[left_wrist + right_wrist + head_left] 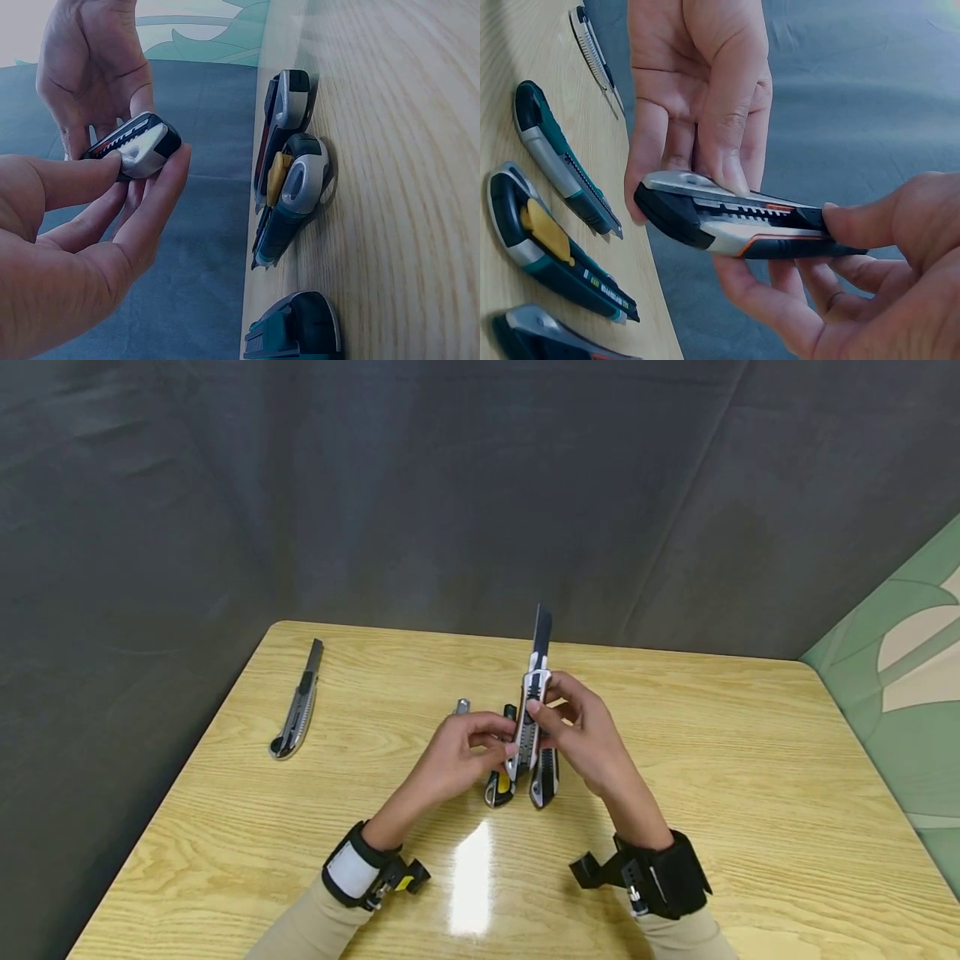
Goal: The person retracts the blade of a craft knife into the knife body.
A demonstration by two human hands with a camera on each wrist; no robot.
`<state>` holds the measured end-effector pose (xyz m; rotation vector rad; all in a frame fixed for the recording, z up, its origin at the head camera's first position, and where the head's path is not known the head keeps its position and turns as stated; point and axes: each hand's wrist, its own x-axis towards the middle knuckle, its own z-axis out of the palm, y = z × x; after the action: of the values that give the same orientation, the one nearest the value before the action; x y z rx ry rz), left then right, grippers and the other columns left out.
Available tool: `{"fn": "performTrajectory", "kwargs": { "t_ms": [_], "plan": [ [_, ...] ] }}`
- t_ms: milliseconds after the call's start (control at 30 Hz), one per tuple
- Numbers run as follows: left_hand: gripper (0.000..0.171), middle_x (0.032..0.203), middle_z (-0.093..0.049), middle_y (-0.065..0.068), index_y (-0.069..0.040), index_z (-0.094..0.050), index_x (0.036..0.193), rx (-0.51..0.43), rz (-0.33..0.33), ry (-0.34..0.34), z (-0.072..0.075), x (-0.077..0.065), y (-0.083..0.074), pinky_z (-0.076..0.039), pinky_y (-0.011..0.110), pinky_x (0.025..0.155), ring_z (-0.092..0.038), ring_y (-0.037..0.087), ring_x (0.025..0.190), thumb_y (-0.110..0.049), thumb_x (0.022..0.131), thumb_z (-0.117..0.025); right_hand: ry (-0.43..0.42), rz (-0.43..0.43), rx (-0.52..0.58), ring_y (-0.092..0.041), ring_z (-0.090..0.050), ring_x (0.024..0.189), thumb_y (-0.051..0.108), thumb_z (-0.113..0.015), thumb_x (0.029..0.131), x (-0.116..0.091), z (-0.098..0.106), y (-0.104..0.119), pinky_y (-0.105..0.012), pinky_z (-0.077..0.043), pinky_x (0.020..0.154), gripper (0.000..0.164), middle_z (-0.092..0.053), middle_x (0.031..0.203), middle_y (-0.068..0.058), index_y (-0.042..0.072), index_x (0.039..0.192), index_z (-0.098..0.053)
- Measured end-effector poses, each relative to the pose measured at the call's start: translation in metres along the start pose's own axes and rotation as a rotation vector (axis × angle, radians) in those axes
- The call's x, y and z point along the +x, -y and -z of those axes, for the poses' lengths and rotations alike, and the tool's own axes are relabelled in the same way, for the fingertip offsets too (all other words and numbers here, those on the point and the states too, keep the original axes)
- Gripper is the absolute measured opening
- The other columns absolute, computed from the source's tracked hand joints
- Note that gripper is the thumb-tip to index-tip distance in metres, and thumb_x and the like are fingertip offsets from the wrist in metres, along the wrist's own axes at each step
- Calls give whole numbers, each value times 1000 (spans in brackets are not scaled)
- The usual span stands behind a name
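Observation:
Raised over the table, a silver and black utility knife [527,727] with orange trim points away from me, its long dark blade [542,631] extended. My right hand [588,731] grips the upper body, with the thumb on the slider in the right wrist view. The left hand [457,752] pinches the rear end between thumb and fingers, as the left wrist view shows. Beneath the hands lie a knife with a yellow slider [502,783] and a black and silver knife [545,781]. Another green and silver knife [562,154] is mostly hidden behind the left hand in the head view.
A slim silver utility knife [296,710] lies apart at the table's left side, its blade end toward the back. The wooden table [750,777] ends at a dark cloth [465,502] behind. Green patterned fabric [900,677] hangs at the right.

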<state>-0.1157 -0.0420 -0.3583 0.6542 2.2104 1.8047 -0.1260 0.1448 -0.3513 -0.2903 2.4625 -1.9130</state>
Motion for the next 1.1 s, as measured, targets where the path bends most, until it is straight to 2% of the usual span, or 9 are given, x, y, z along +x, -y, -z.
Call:
{"fn": "performTrajectory", "kwargs": {
  "t_ms": [167,333,567,600,900,1100],
  "plan": [
    [25,106,-65,24,7,-62,110,-9,5,9,1,0,-1,-58,49,72,-65,33,84,-1,87,-61,17,-23,-6,-29,-63,82,22,-60,92,0,1,-2,-41,-61,59,23,-54,102,-19,7,108,-55],
    [24,106,-64,25,7,-62,111,-11,-6,-2,2,-1,-2,-57,53,72,-64,36,84,0,88,-61,21,-59,15,-27,-65,82,29,-60,92,1,0,-2,-48,-60,63,28,-57,105,-19,7,109,-57],
    [24,106,-66,12,-7,-66,110,6,-29,-36,0,9,34,-60,31,67,-65,17,80,-11,87,-66,-30,6,-26,-28,-60,79,31,-60,92,0,-6,-6,-47,-59,59,27,-59,98,-17,10,109,-65],
    [24,107,-66,12,-7,-66,110,3,-26,-37,-1,9,35,-60,32,67,-65,17,81,-10,87,-66,-36,18,-30,-28,-59,79,30,-60,92,1,-6,-6,-46,-59,58,26,-59,97,-17,10,109,-65],
    [23,106,-66,11,-6,-66,109,12,-15,-43,-1,8,31,-60,32,66,-65,16,80,-9,87,-66,-12,20,-21,-30,-57,81,21,-61,92,1,-6,-6,-43,-60,60,21,-56,99,-18,8,109,-63],
    [24,107,-65,20,4,-64,110,9,-21,-35,1,1,9,-60,41,68,-65,27,82,-3,87,-63,16,26,-17,-30,-57,80,17,-62,91,0,-5,-6,-47,-60,63,21,-55,98,-18,6,109,-61]
  ]
}}
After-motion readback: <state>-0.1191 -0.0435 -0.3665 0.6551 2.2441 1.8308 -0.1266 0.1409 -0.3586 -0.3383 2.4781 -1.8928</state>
